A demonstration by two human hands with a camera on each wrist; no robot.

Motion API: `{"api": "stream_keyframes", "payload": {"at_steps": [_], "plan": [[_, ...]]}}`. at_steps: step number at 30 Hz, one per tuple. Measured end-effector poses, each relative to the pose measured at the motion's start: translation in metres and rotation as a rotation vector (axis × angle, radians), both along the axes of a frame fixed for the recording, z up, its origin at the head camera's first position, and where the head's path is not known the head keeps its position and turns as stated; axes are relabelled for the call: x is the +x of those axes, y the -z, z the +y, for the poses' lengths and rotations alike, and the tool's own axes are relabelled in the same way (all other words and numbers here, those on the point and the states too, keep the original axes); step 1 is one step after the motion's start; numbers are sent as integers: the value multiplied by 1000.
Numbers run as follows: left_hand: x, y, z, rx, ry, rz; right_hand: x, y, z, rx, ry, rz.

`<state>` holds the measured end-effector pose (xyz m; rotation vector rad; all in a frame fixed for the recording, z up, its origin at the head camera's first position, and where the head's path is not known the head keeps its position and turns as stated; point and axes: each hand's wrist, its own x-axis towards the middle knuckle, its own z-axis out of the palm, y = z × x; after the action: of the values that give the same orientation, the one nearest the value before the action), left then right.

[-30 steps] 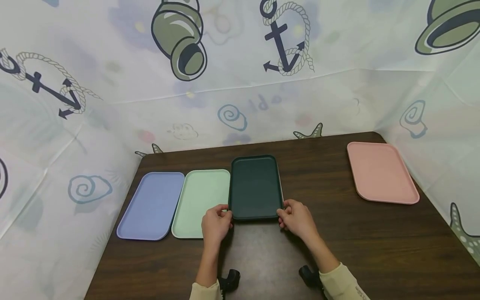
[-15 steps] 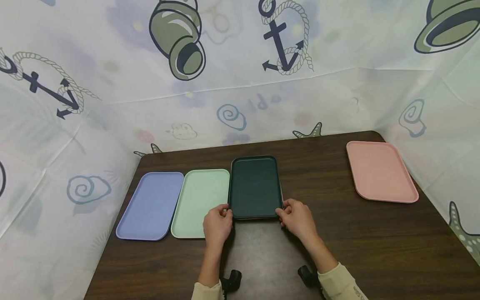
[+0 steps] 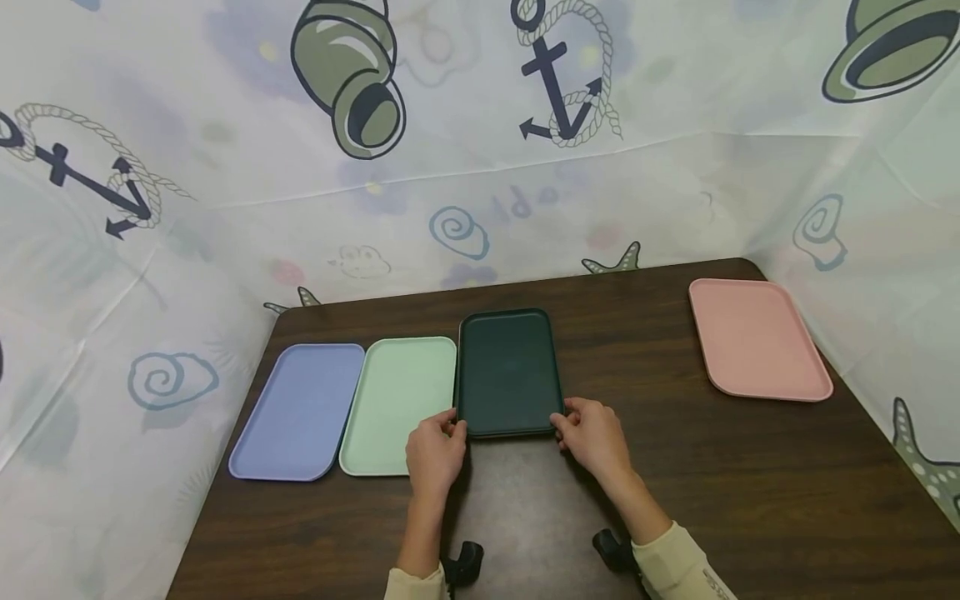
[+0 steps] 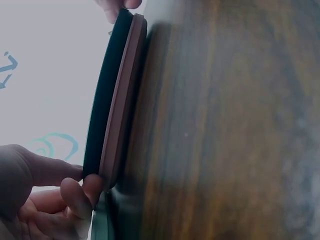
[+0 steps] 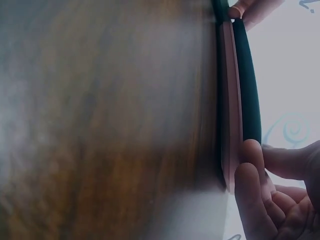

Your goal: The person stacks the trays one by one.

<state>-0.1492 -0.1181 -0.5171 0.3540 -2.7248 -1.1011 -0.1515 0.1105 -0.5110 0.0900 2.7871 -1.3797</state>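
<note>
A dark green tray (image 3: 510, 375) lies on top of a pinkish tray (image 4: 120, 105), whose side shows under it in both wrist views. My left hand (image 3: 437, 454) pinches the dark green tray at its near left corner, thumb on top and fingers at the side. At the near right corner my right hand (image 3: 596, 437) pinches the same tray. In the right wrist view, fingertips (image 5: 251, 155) reach down beside the edges of the two stacked trays. From the head view the lower tray is almost wholly hidden.
Left of the stack, a light green tray (image 3: 401, 392) lies close beside it, with a blue tray (image 3: 300, 408) farther left. A pink tray (image 3: 761, 337) lies by the right edge of the dark wood table (image 3: 645, 333). Printed cloth (image 3: 465, 100) surrounds the table.
The dark green tray has shifted slightly over the lower one; the pale sliver along its right edge has gone from sight. Both hands keep their hold, and the head view has moved a little.
</note>
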Motion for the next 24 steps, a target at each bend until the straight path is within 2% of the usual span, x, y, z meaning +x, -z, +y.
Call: {"api": "stream_keyframes", "payload": {"at_steps": [8, 16, 20, 24], "plan": [[2, -2, -1, -13, 12, 17, -1, -1, 1, -15, -23, -32], [20, -10, -19, -22, 12, 83, 2, -3, 6, -35, -67, -100], [35, -14, -37, -32, -36, 107, 4, -5, 8, -18, -73, -101], [53, -19, -64, -60, -141, 118, 6, -11, 8, 12, -41, -58]]}}
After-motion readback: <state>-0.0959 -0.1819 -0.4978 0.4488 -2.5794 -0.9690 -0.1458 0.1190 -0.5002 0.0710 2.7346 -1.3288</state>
